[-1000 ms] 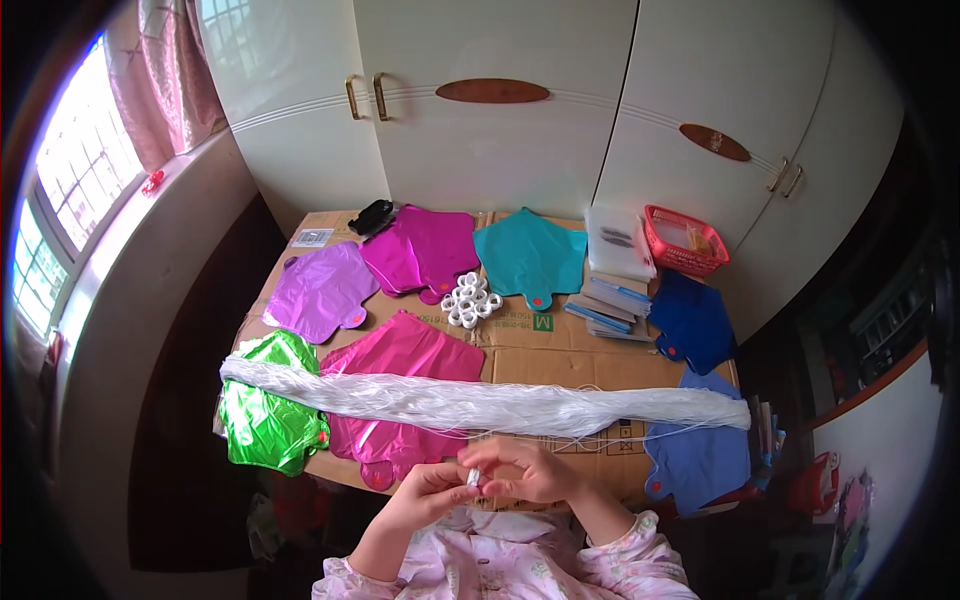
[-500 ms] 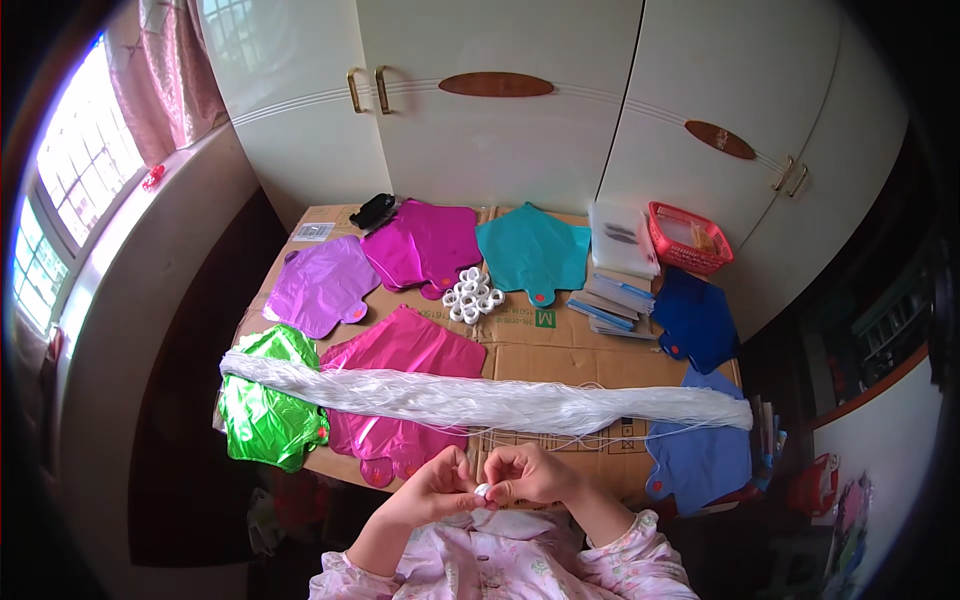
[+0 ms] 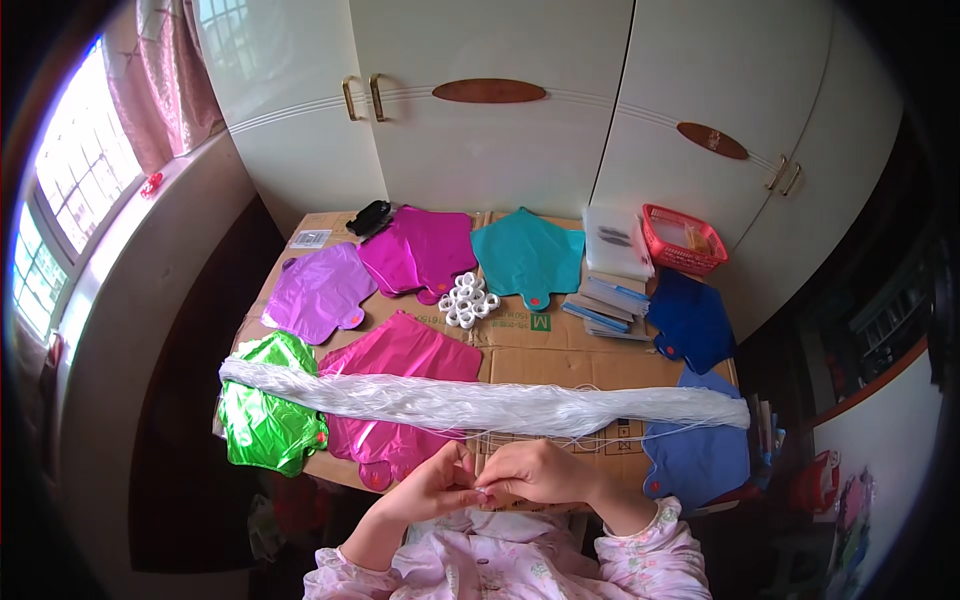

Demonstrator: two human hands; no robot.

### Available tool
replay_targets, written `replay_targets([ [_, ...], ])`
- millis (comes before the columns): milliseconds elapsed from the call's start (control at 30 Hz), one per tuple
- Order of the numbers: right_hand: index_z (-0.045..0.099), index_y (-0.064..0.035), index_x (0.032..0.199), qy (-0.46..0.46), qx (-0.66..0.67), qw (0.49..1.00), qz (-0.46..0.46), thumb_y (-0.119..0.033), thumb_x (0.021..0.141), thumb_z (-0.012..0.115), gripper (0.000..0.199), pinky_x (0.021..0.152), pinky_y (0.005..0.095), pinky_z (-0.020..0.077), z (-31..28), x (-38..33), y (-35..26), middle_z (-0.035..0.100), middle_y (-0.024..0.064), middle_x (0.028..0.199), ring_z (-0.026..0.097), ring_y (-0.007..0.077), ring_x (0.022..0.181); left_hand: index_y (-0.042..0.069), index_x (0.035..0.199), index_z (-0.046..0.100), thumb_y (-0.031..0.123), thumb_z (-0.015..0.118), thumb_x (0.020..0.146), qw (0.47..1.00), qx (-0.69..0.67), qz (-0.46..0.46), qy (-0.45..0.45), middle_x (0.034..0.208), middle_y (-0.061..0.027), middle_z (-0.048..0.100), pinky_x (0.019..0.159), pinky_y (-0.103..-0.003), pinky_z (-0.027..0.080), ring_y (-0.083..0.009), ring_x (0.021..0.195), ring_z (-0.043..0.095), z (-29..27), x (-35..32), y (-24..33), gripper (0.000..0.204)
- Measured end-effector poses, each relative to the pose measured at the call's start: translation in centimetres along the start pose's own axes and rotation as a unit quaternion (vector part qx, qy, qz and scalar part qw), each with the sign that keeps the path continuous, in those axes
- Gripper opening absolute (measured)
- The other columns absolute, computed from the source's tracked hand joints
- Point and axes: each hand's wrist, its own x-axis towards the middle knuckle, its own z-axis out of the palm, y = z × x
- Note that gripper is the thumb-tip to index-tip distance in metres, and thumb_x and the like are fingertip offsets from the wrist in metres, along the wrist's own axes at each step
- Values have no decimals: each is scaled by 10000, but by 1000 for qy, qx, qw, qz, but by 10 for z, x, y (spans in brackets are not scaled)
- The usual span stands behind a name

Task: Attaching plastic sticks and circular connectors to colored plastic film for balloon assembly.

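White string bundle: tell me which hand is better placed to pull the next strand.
Probably the right hand: it lies closer under the white string bundle, with loose strands trailing beside it. The left hand sits lower, fingers pinched against the right.

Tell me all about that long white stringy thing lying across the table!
The long bundle of thin white strings looks like shiny plastic thread, loosely gathered. It lies flat across the cardboard-covered table, side to side, over the green foil balloon, the pink foil balloon and a blue one. A few loose strands trail toward the hands.
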Motion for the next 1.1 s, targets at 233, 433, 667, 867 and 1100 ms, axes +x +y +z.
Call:
replay_targets([
  [233, 651, -47, 822, 17, -52, 999, 5, -46, 719, 653, 102, 676, 319, 496, -1, 8, 2, 641, 71, 790, 621, 228, 739, 44, 940, 355, -63, 603, 817, 992, 80, 12, 94, 879, -107, 613, 693, -229, 491, -147, 858, 623, -1, -1, 1, 296],
  [433, 653, -48, 800, 117, -111, 986, -42, -45, 716, 663, 84, 618, 303, 507, -8, 32, 16, 645, 68, 756, 627, 204, 673, 29, 891, 439, -111, 620, 767, 931, 7, 190, 311, 852, -116, 632, 697, -238, 513, -134, 790, 624, -10, 8, -10, 260],
  [667, 656, -60, 811, 315, -291, 903, 8, -96, 768, 654, 56, 582, 314, 507, -71, 89, 102, 657, 90, 795, 636, 204, 657, 16, 819, 478, -98, 584, 800, 897, -18, 220, 382, 846, -104, 623, 615, -185, 439, -77, 708, 560, -17, -8, -11, 157],
  [867, 636, -85, 810, 294, -427, 854, -32, -100, 760, 617, 56, 616, 344, 524, -91, 123, 173, 633, 51, 808, 626, 225, 766, 5, 832, 489, -97, 589, 797, 882, 13, 239, 406, 825, -91, 617, 659, -200, 450, -88, 730, 571, -17, -26, -10, 147],
  [1100, 606, -97, 759, 244, -469, 848, -47, -78, 733, 588, 37, 601, 345, 515, -72, 125, 202, 598, 31, 752, 616, 206, 785, 5, 837, 490, -99, 587, 794, 876, -1, 229, 426, 804, -69, 603, 733, -229, 475, -111, 776, 599, -25, -39, -18, 149],
])
